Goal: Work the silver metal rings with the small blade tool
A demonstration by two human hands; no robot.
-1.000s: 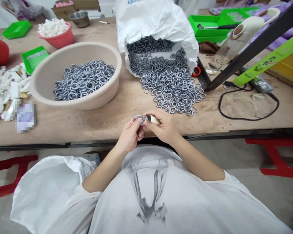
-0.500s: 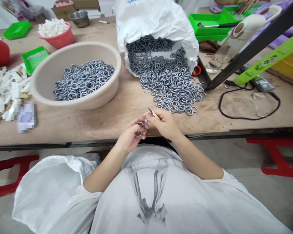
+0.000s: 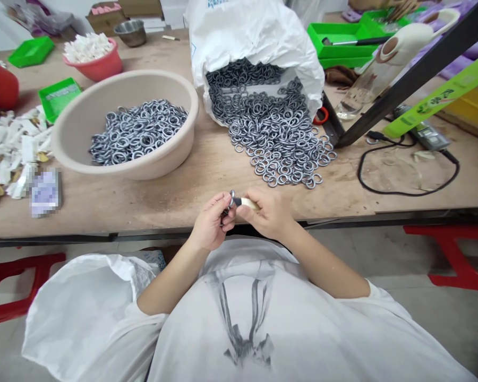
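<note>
My left hand (image 3: 212,222) is closed on grey rings, with one ring (image 3: 232,198) pinched upright between thumb and forefinger. More of what it holds is partly hidden by the fingers. In my right hand (image 3: 271,212) is a small knife (image 3: 248,203) with a cream handle, and its dark blade points left, at the pinched ring. Whether the blade touches the ring or passes into it I cannot tell. Just beyond my hands, a pile of grey rings (image 3: 284,140) spills from a white sack (image 3: 255,37) onto the wooden table (image 3: 159,196).
To the left stands a beige basin (image 3: 123,168) holding many rings. White pieces (image 3: 8,154) lie heaped at far left, near a green tray (image 3: 59,98). A dark slanted bar (image 3: 406,79) rises at right beside a clear bottle (image 3: 366,87) and a black cable (image 3: 406,192). Another person's hand (image 3: 406,6) shows at the back right.
The knife has swung from pointing up and left to lying level, its blade now at the ring. My right hand has lowered slightly, and the left fingers have lifted the ring upright.
</note>
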